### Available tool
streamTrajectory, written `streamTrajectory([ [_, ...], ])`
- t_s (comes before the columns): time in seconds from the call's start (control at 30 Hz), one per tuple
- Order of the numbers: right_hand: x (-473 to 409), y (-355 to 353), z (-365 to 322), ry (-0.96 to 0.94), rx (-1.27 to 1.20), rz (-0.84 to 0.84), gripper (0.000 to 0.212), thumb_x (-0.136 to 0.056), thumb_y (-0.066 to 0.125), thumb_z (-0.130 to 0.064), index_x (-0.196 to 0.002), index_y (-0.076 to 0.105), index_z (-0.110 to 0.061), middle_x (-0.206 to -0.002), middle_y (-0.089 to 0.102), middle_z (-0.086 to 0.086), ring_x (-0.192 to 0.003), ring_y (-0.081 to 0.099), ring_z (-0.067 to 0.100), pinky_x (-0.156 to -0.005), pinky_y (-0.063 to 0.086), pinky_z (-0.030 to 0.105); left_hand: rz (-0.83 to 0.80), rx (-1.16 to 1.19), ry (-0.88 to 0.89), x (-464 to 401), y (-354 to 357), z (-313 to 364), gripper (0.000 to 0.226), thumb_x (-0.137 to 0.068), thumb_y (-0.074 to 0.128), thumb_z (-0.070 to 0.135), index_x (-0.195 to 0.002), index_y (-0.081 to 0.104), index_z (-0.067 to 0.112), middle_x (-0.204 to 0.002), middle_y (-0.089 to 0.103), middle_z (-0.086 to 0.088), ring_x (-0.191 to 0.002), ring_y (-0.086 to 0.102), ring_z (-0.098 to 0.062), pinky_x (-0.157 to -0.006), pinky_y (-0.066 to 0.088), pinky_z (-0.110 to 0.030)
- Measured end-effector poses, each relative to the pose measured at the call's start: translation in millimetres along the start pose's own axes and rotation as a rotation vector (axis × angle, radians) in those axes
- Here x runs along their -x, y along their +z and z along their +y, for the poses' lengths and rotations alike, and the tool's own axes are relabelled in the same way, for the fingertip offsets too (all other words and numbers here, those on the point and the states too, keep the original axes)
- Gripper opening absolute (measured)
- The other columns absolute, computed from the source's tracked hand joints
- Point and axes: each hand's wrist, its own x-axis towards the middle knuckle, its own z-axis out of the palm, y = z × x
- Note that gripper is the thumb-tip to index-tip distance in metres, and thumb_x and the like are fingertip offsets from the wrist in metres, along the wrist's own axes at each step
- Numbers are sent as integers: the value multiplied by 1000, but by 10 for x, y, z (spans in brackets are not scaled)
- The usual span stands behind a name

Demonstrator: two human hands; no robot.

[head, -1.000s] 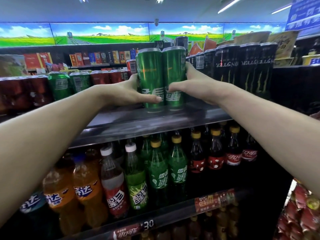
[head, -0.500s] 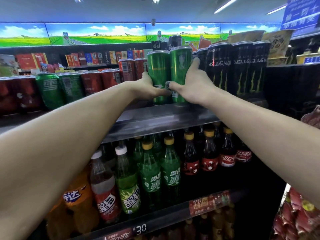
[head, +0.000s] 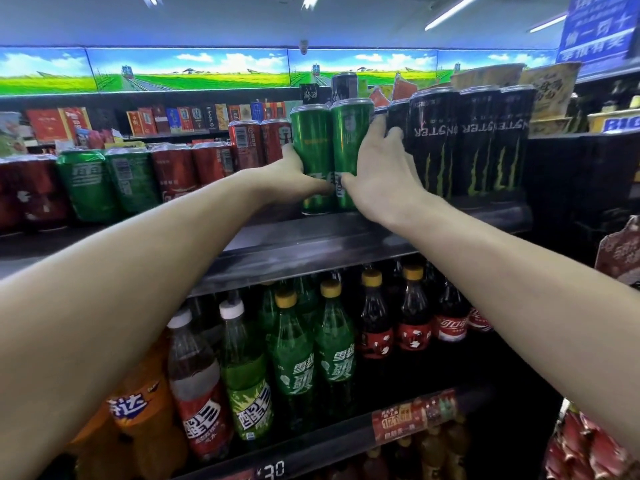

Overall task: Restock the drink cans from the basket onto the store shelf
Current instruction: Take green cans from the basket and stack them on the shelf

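Green cans (head: 330, 157), two, upright on shelf (head: 311, 244), each hand's fingers (head: 375, 128) curled around one.

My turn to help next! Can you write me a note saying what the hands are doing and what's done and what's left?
Left hand: grips the left tall green can.
Right hand: grips the right tall green can, fingers behind it by the black cans.
Both cans stand upright, side by side, on the top shelf, between the red cans and the black ones.
Done: both cans are on the shelf.
Left: let go. The basket is out of view, so I can't tell how many cans remain.
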Motion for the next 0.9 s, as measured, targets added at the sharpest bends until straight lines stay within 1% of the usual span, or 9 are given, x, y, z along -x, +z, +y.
streamTrajectory([
  [0.13, -81, 97, -11, 36, -28, -29, 95, -97, 62, -3, -163, -6, -8, -154, 36, 25, -125, 55, 41, -81, 43, 40, 24, 16, -34, -45, 39, 36, 120, -92, 78, 37, -160, -15, 0, -141, 58, -14, -130, 58, -28, -114, 45, -39],
  [0.27, -142, 142, -42, 27, -62, -48, 77, -95, 59, 2, -157, 13, -6, -144, 43, 24, -120, 56, 43, -78, 37, 39, 56, -41, -21, -52, 120, 163, 106, -99, 68, 33, -159, -10, -5, -133, 55, -5, -128, 53, -21, -103, 40, -30],
  [0.4, -224, 134, -24, 4, -31, -164, 60, -96, 55, -1, -150, 29, -5, -144, 40, 23, -123, 53, 41, -82, 39, 37, 138, -184, -8, -99, 192, 216, 87, -101, 63, 37, -162, 12, 0, -156, 44, -22, -141, 47, -41, -114, 37, -50],
  [0.53, -252, 140, 2, -34, 26, -259, 49, -100, 49, -9, -148, 42, -4, -152, 33, 20, -129, 50, 38, -90, 41, 34, 146, -241, -34, -152, 189, 206, 90, -101, 63, 40, -163, 11, 1, -156, 44, -27, -140, 47, -43, -112, 37, -50],
  [0.63, -252, 153, -11, -39, 20, -292, 39, -99, 46, -8, -137, 50, -1, -150, 35, 20, -112, 52, 36, -81, 40, 33, 150, -267, -43, -178, 176, 197, 91, -101, 62, 41, -163, 9, 1, -155, 43, -28, -140, 47, -44, -113, 37, -51],
  [0.7, -267, 156, -6, -24, -26, -291, 40, -98, 47, -7, -137, 49, 0, -148, 39, 20, -100, 49, 32, -78, 39, 33, 145, -255, -35, -196, 177, 168, 90, -101, 63, 40, -163, 11, 1, -155, 44, -27, -140, 48, -42, -112, 38, -49],
  [0.73, -269, 157, 2, -15, -50, -283, 42, -97, 48, -8, -139, 47, 0, -147, 41, 20, -102, 48, 31, -79, 38, 33, 140, -229, -24, -214, 180, 140, 90, -100, 64, 40, -163, 12, 2, -156, 44, -26, -140, 48, -41, -112, 38, -48],
  [0.8, -259, 165, 23, 4, -96, -240, 48, -97, 51, -9, -142, 41, 0, -145, 45, 19, -114, 52, 33, -82, 39, 34, 134, -190, -3, -233, 170, 82, 88, -100, 65, 41, -162, 16, 2, -157, 44, -23, -141, 47, -38, -113, 39, -46],
  [0.9, -238, 191, 39, 32, -105, -157, 54, -97, 56, -16, -144, 36, -2, -141, 49, 19, -122, 54, 37, -82, 42, 36, 128, -240, 6, -199, 86, 77, 77, -104, 54, 47, -158, 26, -1, -154, 48, -23, -138, 51, -38, -112, 40, -44],
])
